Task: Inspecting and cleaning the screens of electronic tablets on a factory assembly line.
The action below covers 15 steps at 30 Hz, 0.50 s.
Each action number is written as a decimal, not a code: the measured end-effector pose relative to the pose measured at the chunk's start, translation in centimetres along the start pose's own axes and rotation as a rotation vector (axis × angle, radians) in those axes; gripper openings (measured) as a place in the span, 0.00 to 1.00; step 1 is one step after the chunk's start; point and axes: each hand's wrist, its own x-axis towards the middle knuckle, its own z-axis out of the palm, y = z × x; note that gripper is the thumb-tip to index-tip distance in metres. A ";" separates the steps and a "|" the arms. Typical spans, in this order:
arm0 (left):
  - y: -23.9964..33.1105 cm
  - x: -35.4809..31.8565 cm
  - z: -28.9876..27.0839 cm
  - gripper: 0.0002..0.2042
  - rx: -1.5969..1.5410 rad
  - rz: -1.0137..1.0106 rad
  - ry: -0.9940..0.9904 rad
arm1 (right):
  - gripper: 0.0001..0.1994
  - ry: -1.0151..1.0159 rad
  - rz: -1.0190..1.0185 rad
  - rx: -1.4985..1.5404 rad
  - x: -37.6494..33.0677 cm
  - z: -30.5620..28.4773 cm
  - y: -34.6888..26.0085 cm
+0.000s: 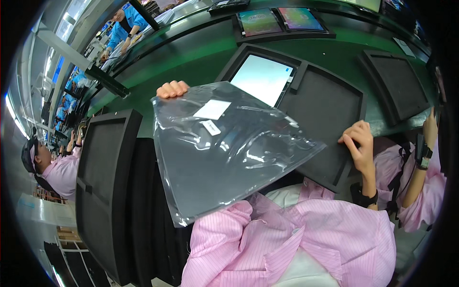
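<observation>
My left hand (172, 89) is closed on the upper left corner of a clear plastic bag (229, 162). Inside the bag lies a flat dark sheet or panel; two white labels (213, 109) show on its face. The bag is tilted and covers part of a black foam tray (330, 95) on the bench. A tablet-like screen panel (263, 79), lit pale white-blue, sits in the tray's left compartment, partly hidden by the bag. At the tray's right edge, my right hand (358, 141) has its fingers curled round the rim.
Two lit colourful screens (279, 21) lie in a black tray at the back of the green bench (201, 64). Another black tray (397, 86) is at right. Black foam trays (103, 177) stand stacked at left. A co-worker's arm (420, 162) is close on the right.
</observation>
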 end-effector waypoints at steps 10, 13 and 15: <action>-3.4 -1.6 1.4 0.09 -0.079 0.032 0.061 | 0.22 -0.232 -0.484 0.722 6.2 -1.6 -8.2; -4.0 -1.7 1.5 0.10 -0.075 0.033 0.047 | 0.18 -0.189 -0.431 0.732 5.4 -1.3 -8.3; -4.4 -1.7 1.5 0.10 -0.083 0.023 0.031 | 0.16 -0.157 -0.356 0.799 4.9 -1.1 -8.5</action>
